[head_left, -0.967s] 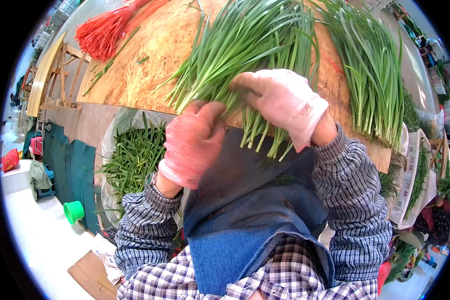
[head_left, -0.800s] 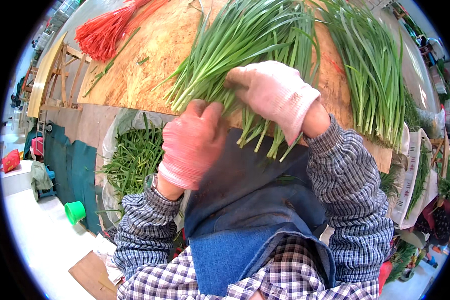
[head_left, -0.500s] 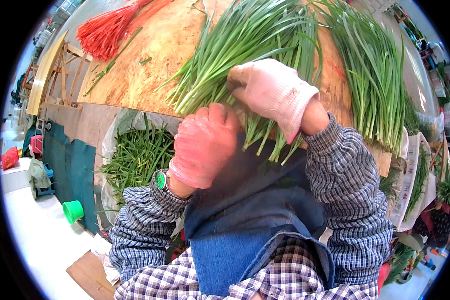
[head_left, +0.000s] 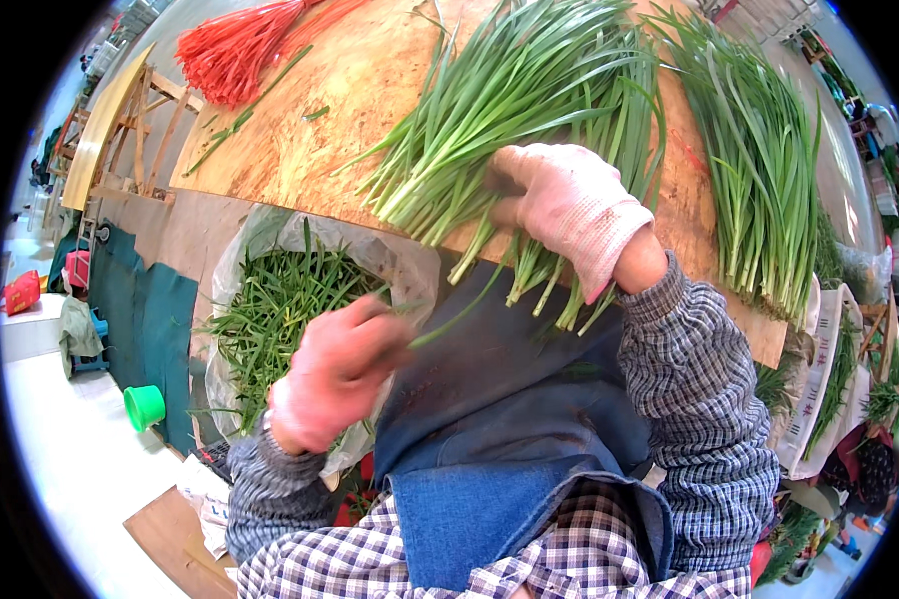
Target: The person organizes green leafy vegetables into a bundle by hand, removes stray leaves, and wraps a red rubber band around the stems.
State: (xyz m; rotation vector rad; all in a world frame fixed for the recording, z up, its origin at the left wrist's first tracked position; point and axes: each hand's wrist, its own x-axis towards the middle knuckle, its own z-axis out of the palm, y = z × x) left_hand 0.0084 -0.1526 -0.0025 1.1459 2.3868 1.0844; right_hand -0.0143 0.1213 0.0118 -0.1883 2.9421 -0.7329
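Note:
My gloved left hand [head_left: 340, 364] is smeared by motion in front of the wooden board's near edge. From its closed fingers sticks out a single green chive leaf [head_left: 461, 314]. My right hand [head_left: 574, 215], in a pale pink glove, rests at the stem end of a loose pile of Chinese chives [head_left: 509, 110]. Its curled fingers press on the stems, and the tips are blurred and partly hidden. Several stem ends hang over the board's edge just below that hand.
A second bundle of chives [head_left: 744, 170] lies at the right of the wooden board [head_left: 360, 75]. Red ties [head_left: 240, 55] lie at its far left. Below the edge, a plastic-lined container [head_left: 420, 270] holds discarded green leaves [head_left: 280, 319]. A green bucket [head_left: 145, 407] stands on the left.
My left hand has come away from the pile, down and left toward the leaf container, with a chive leaf in it. My right hand stays at the stems; the view has shifted slightly.

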